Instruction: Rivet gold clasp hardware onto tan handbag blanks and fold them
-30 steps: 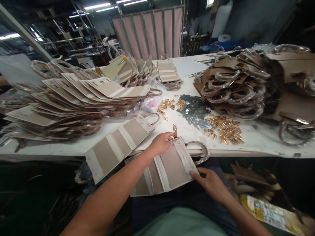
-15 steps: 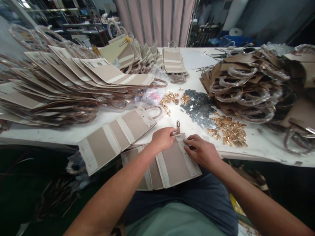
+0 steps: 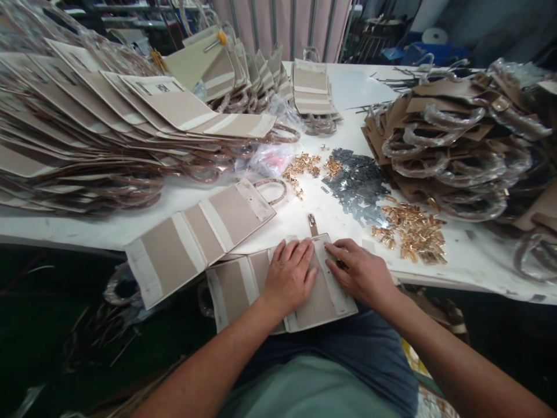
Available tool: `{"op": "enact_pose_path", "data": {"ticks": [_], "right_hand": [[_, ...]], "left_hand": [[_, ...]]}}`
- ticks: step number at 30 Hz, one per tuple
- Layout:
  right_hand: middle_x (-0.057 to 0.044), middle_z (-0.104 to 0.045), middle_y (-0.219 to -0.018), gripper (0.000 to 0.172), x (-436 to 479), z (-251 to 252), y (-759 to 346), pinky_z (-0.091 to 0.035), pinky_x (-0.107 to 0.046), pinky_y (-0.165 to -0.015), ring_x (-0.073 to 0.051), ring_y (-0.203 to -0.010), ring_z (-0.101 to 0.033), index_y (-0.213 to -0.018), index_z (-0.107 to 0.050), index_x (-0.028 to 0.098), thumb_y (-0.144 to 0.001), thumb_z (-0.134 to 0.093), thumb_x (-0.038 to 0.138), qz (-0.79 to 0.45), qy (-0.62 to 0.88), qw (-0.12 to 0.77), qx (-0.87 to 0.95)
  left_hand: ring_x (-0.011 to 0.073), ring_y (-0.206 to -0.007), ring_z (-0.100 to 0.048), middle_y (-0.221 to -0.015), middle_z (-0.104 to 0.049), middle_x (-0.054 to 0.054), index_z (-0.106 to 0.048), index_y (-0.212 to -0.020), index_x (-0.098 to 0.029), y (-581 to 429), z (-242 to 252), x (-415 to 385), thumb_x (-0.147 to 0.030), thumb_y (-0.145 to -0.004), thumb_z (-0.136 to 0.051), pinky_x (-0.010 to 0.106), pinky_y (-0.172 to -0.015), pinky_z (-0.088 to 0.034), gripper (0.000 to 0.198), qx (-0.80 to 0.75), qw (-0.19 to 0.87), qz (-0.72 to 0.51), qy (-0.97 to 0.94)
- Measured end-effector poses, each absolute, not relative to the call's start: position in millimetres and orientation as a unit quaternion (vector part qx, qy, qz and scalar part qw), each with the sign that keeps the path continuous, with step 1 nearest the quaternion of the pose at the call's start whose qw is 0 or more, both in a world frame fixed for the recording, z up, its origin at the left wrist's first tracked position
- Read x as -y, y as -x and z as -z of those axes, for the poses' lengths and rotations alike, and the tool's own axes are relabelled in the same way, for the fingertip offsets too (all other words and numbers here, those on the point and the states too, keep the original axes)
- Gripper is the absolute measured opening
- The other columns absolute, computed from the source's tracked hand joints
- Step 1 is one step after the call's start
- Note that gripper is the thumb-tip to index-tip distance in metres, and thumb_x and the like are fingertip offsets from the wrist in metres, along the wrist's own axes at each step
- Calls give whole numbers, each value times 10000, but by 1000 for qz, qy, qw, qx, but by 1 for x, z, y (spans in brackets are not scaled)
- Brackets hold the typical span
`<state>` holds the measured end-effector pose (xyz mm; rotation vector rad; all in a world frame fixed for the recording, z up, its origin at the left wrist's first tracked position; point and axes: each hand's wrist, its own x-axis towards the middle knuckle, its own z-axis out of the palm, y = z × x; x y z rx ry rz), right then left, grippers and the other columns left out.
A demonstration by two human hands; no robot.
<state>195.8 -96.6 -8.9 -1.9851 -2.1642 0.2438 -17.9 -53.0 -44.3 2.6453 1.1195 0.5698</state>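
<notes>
Left hand (image 3: 289,277), right hand (image 3: 360,274) on beige panel (image 3: 321,301); beyond — gold clasps (image 3: 413,233)

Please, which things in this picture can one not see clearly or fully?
- Head view: the left hand covers the middle of the panel.
- Head view: the right hand hides what its fingers press; a dark spot there is too small to name.
- Head view: the left edge cuts off the stack, the right edge the brown pile.
- Head view: the gold clips are too small to show their shape.

Bright overhead light, warped edges, slight blur.
</notes>
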Motion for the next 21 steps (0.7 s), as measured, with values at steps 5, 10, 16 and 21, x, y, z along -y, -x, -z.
{"op": "enact_pose_path", "data": {"ticks": [5, 10, 16, 21], "right_hand": [[-68, -686, -1340, 399, 89, 1, -195, -569, -324, -821, -234, -1022, -741, -1428, -645, 285, -1043, -549, 334, -125, 672, 84, 725], [-67, -684, -1309, 417, 84, -4, -194, -554, -305, -857, -223, -1037, -731, -1452, -621, 290, -1044, -543, 314, -142, 660, 80, 733], [-75, -683, -1266, 437, 81, -6, -193, -531, -302, -873, -222, -1014, -717, -1477, -590, 284, -1045, -533, 316, -135, 650, 67, 744], [-87, -688, -1185, 420, 77, -12, -191, -511, -314, -786, -234, -928, -716, -1430, -618, 270, -1022, -540, 333, -128, 639, 39, 758]], "left_hand": [[319, -1423, -479, -1603, -530, 86, -535, -1535, -159, 16, 37, 50, -360, -1047, -539, 542, -1285, -265, 527, -388, 103, -173, -900], [333, -1400, -513, -1571, -561, 108, -567, -1511, -166, 14, 36, 50, -322, -1048, -525, 559, -1265, -290, 490, -387, 79, -188, -899], [339, -1383, -533, -1564, -570, 103, -577, -1507, -170, 14, 39, 46, -329, -1047, -524, 559, -1244, -312, 489, -383, 48, -182, -904], [326, -1373, -541, -1559, -578, 85, -580, -1503, -179, 15, 38, 45, -347, -1063, -496, 557, -1218, -347, 478, -380, 21, -168, -909]]}}
